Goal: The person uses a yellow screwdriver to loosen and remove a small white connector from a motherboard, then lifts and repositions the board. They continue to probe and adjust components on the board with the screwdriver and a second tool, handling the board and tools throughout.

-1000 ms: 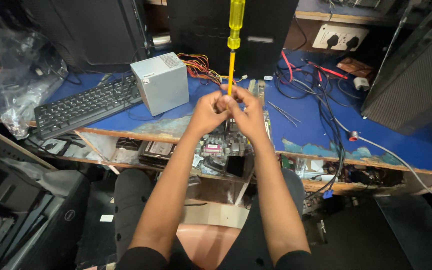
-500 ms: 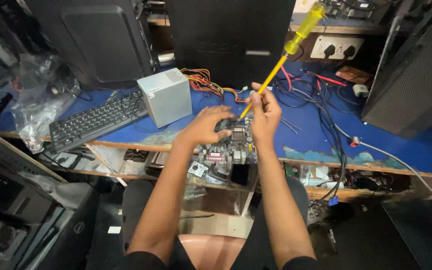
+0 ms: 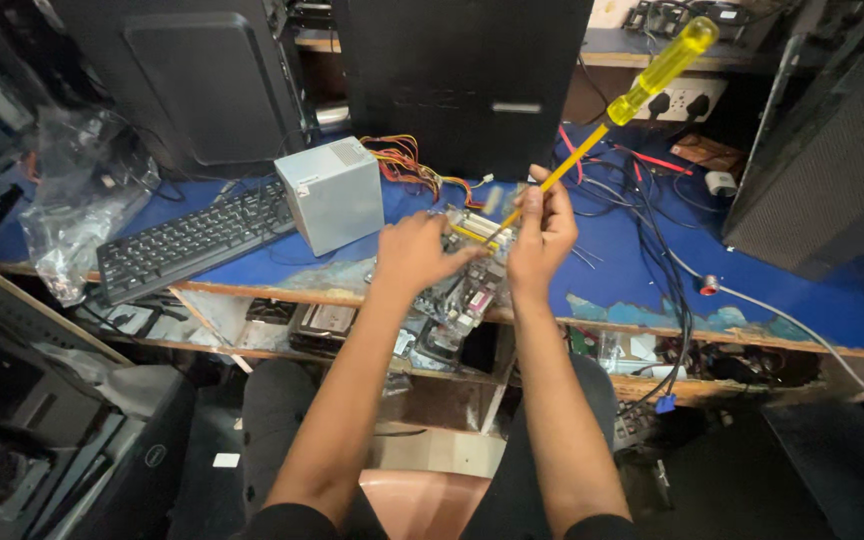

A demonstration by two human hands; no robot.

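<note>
Fingers [image 3: 542, 205] of the right hand [image 3: 540, 232] pinch the thin yellow shaft of a long screwdriver [image 3: 607, 110], whose clear yellow handle slants up and away to the right, while its tip, hidden between the hands, points down at a circuit board [image 3: 462, 290] lying at the near edge of the blue bench [image 3: 812, 290]. Just left of those fingers, the left hand [image 3: 414, 250] rests curled on the board, its fingers pressed together and bent down onto the board's top; whether they pinch anything small cannot be told. Judging by how things lie, the work on the board is mid-way: the board is out on the bench with the tool set to it, and nothing shows which fastenings are finished or left. Farther left of the fingers stand a grey power supply box [image 3: 330, 192] with coloured wires and a black keyboard [image 3: 192, 240]; to the right, loose cables [image 3: 652, 230] trail across the bench.
</note>
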